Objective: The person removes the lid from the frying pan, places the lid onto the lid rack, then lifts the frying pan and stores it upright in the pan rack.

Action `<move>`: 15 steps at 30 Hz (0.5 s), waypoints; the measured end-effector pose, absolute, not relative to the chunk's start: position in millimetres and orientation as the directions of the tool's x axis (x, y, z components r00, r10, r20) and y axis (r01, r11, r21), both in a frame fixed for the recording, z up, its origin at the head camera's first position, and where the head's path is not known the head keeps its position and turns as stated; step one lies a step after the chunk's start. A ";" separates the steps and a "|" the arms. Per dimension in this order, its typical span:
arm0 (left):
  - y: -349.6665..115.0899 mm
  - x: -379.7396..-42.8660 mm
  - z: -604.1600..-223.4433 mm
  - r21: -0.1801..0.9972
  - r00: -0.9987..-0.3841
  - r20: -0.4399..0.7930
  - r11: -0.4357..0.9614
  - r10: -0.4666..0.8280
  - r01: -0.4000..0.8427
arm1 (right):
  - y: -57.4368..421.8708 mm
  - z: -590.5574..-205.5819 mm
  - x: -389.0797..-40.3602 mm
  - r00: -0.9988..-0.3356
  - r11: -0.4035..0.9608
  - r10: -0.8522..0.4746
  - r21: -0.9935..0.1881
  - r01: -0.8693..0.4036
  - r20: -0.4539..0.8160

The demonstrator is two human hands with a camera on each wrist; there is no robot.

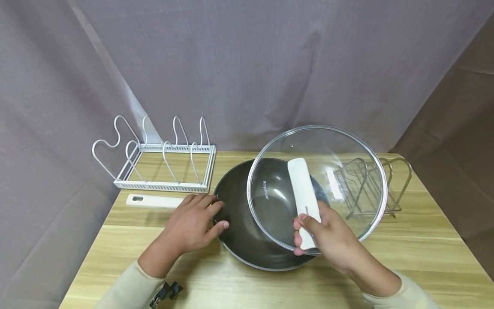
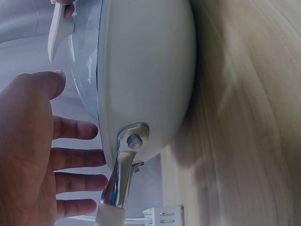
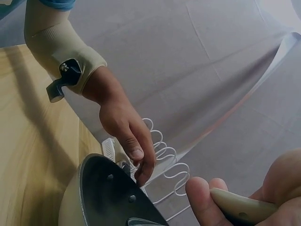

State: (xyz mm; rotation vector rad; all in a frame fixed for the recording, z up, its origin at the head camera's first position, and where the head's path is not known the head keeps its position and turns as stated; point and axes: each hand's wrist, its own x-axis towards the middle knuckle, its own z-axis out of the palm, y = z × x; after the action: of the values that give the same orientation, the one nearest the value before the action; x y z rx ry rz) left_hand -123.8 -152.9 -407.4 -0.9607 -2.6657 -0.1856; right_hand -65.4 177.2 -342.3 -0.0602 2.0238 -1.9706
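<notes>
A wok with a dark inside and a cream outside stands on the table, its white handle pointing left. My left hand hovers over the handle end of the rim, fingers loosely extended and holding nothing. In the left wrist view those fingers lie close to the rim and the metal handle joint; contact is unclear. My right hand grips the long white handle of a clear glass lid. Tilted, the lid hangs above the wok's right part, overlapping it in the head view.
A white wire rack with upright loops stands at the back left. Behind the lid, at the right, is a smaller metal wire rack. Grey cloth hangs behind the wooden table.
</notes>
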 end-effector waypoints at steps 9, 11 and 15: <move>-147.6 -124.5 -406.2 0.018 -0.720 0.319 0.756 0.616 0.654 | 179.9 -342.7 -65.0 -0.955 0.072 -0.224 -0.981 0.181 -0.192; -146.8 -124.5 -406.2 0.015 -0.719 0.317 0.754 0.619 0.656 | 180.6 -342.7 -64.6 -0.956 0.079 -0.220 -0.980 0.181 -0.195; -146.4 -124.4 -406.2 0.009 -0.718 0.313 0.754 0.622 0.657 | 181.3 -341.8 -63.8 -0.957 0.092 -0.213 -0.979 0.181 -0.197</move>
State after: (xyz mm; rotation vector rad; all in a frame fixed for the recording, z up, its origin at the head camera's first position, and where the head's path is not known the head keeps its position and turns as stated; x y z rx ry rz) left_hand -124.4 -146.4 -406.2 -0.9951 -2.6617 -0.1725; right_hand -63.8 181.3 -341.8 -0.0319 2.0853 -1.9396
